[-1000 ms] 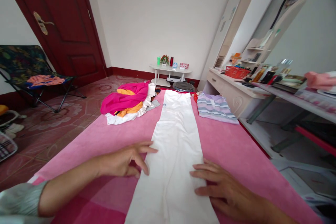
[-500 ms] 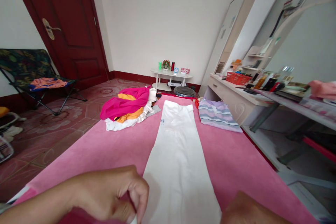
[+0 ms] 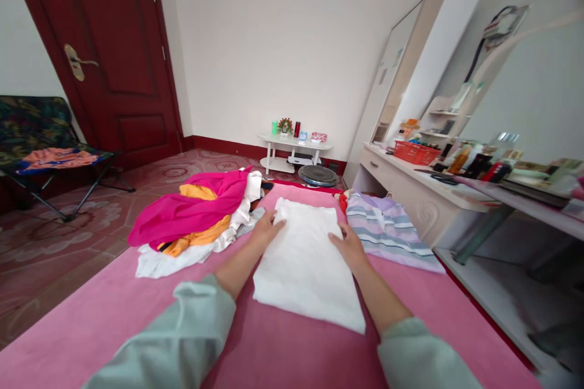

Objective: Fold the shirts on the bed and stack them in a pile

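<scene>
A white garment [image 3: 310,267], folded into a block, lies on the pink bedspread [image 3: 283,352] in front of me. My left hand [image 3: 268,228] is at its far left corner, thumb on top and fingers along the edge. Opposite, my right hand [image 3: 347,246] grips the right edge near the far end, its thumb also on the cloth. Parts of the fingers are hidden under or beside the fabric. Close to my right hand sits a folded striped lilac and grey shirt [image 3: 392,231].
Left of the white garment is a loose heap of magenta, orange and white clothes [image 3: 196,213]. A dressing table [image 3: 410,182] with bottles and a red basket [image 3: 415,152] stands along the right. Beyond the bed are a low white table [image 3: 296,143] and a round dark object [image 3: 318,175].
Both hands have moved forward from the near end to the far end of the white garment. The long white strip is now doubled over into a shorter block.
</scene>
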Tool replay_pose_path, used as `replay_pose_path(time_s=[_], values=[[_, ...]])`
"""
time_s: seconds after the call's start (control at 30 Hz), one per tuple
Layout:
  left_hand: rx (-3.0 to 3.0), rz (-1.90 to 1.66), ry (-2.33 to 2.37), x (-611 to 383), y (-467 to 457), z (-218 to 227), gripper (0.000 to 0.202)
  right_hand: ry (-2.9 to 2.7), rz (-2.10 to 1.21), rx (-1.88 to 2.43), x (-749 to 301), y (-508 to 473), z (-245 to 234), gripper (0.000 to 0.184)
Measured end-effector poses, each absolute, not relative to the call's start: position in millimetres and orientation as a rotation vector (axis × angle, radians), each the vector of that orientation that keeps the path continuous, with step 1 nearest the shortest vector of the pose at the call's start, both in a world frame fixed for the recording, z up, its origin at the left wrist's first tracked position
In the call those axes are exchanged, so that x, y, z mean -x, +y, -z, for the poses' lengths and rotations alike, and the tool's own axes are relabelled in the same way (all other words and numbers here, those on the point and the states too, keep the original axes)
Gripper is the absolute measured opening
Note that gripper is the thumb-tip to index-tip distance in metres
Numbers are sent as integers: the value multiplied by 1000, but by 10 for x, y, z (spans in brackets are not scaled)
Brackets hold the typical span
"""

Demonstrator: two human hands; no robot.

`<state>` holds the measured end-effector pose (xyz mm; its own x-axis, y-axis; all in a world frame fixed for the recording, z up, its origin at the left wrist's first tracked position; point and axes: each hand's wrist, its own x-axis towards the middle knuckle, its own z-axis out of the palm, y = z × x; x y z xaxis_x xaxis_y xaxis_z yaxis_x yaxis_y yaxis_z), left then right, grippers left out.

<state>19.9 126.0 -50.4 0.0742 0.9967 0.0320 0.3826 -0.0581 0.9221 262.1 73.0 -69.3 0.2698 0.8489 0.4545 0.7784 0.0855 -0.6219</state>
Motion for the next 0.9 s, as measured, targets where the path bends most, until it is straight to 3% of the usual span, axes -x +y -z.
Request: replay_pose_path(time_s=[0.1,0.2,0.37,0.53,0.63,0.9], values=[[-1919,-1084,1412,-234,1205,889,54,-1447,-107,1714,-2609,723,1022,39],[-2100,-1077,1412,-216,1228,996,48,-1433,-176,1687,-2630,716,1074,35],[-2062,-1016,1268,-91,1382,963,29,-1486,-157,1725,-2663,686,960,36],[-1744,-1087,1092,11,1445,1021,30,-1661,81,1946,-2464,521,627,49],[-1717,-1134,1108,20,1470,1075,33,-1888,10,1983,-2194,418,488,60],[-1659,-1236,1047,28,1581,1200,35,-2185,-14,2120,-1838,381,828,65]])
